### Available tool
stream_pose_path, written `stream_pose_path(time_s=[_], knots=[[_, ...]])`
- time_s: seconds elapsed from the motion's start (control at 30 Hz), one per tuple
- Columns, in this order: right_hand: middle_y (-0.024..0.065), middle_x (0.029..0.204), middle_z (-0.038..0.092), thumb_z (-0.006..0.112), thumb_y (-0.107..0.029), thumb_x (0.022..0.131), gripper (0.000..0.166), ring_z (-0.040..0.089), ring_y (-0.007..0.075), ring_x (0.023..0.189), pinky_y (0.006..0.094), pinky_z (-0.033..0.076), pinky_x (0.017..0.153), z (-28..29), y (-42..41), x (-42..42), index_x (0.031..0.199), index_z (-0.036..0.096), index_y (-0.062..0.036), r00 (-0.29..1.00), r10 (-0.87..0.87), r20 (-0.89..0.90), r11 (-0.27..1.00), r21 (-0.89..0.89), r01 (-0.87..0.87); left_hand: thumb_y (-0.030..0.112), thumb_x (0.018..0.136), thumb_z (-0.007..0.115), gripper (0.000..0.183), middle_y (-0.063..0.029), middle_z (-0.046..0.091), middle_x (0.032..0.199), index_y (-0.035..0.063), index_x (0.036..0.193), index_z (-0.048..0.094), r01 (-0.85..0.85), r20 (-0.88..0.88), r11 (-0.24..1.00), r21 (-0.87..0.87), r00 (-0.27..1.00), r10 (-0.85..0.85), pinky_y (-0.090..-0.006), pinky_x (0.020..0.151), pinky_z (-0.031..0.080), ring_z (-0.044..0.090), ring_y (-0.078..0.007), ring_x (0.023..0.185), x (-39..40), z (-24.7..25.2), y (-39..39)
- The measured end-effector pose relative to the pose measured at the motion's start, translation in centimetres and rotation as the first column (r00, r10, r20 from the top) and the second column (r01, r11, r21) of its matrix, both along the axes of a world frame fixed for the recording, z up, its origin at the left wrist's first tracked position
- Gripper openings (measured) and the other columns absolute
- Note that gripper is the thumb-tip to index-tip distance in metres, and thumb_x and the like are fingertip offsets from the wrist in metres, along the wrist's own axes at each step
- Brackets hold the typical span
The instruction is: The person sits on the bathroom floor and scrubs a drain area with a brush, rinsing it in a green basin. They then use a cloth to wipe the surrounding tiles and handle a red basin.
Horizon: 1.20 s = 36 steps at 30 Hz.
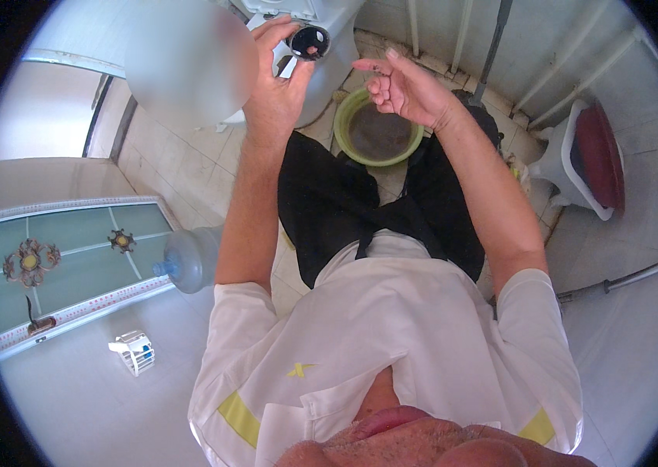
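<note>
My left hand [279, 87] is raised, with its thumb and fingers around a small round object [310, 42] that has a glossy black end and a thin pale rim. What it is exactly I cannot tell. A patch of white and black shows between the thumb and fingers just below it. Apart from it on the right, my right hand [405, 87] holds nothing; the thumb and index finger point outward, the other fingers curl, and a dark smudge marks the index finger. Beneath that hand, a yellow-green plastic basin [347, 149] of murky brownish water stands on the tiled floor.
A white toilet [335, 73] stands beyond my left hand. Leftward are a large blue water jug [192, 260], a glass-panelled door [72, 251] and a small white wall rack [133, 353]. A grey pole [491, 52] and a white plastic stand [562, 152] with maroon cloth are rightward.
</note>
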State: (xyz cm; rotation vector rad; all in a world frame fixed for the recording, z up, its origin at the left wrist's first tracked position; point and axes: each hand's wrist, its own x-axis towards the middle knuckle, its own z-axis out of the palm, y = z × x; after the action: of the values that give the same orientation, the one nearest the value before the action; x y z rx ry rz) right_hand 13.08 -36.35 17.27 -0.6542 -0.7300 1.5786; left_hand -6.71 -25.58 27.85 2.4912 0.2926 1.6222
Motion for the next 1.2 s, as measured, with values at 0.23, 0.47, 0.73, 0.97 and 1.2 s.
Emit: stream_pose_path(time_s=[0.23,0.47,0.73,0.97,1.2], knots=[[-0.0014,0.085,0.059,0.044,-0.054,0.101,0.054,0.054,0.0087,0.074,0.0229,0.044,0.068,-1.0,-0.5,0.1,0.128,0.056,-0.0086,1.0,-0.022,0.011,1.0,-0.01,0.023,0.005,0.072,0.074,0.045,-0.0056,0.066,0.121,0.0102,0.116,0.064,-0.089,-0.045,0.996,0.031,0.995,0.09,-0.0367,0.092,0.044,0.058,-0.025,0.111,0.2,-1.0,0.6],[-0.002,0.084,0.058,0.042,-0.049,0.103,0.059,0.052,0.0073,0.073,0.0216,0.042,0.065,-2.0,-1.4,0.3,0.138,0.049,-0.0016,0.997,-0.035,0.068,0.999,-0.004,0.036,0.007,0.072,0.074,0.041,-0.0067,0.066,0.116,0.0093,0.112,0.064,-0.085,-0.075,0.996,-0.006,0.994,0.085,-0.0385,0.093,0.044,0.058,-0.0278,0.106,1.1,-2.2,0.6],[0.0002,0.082,0.06,0.049,-0.039,0.102,0.045,0.056,0.0099,0.072,0.0238,0.045,0.062,-3.1,-4.1,3.6,0.128,0.057,-0.0022,0.982,-0.186,0.034,0.978,-0.093,0.188,0.006,0.078,0.076,0.047,-0.0167,0.066,0.113,0.0001,0.121,0.059,-0.231,-0.256,0.901,-0.367,0.956,0.141,-0.0383,0.088,0.048,0.063,-0.0291,0.105,0.7,-6.9,1.7],[-0.0016,0.078,0.062,0.05,-0.034,0.102,0.036,0.057,0.0106,0.067,0.0253,0.047,0.059,-4.0,-6.1,5.6,0.12,0.062,-0.0046,0.952,-0.304,-0.02,0.938,-0.181,0.296,0.008,0.079,0.075,0.045,-0.0181,0.063,0.116,-0.0006,0.12,0.059,-0.175,-0.313,0.909,-0.379,0.948,0.052,-0.0387,0.096,0.046,0.06,-0.0305,0.11,0.8,-10.0,1.5],[-0.0013,0.076,0.06,0.051,-0.029,0.101,0.029,0.054,0.0109,0.065,0.0243,0.045,0.057,-2.9,-4.5,7.8,0.112,0.063,-0.0039,0.937,-0.33,0.115,0.913,-0.214,0.348,0.029,0.081,0.078,0.047,-0.0158,0.069,0.112,0.0049,0.119,0.063,-0.178,-0.561,0.795,-0.58,0.795,-0.231,-0.0402,0.087,0.051,0.066,-0.0294,0.103,3.5,-18.1,3.9]])
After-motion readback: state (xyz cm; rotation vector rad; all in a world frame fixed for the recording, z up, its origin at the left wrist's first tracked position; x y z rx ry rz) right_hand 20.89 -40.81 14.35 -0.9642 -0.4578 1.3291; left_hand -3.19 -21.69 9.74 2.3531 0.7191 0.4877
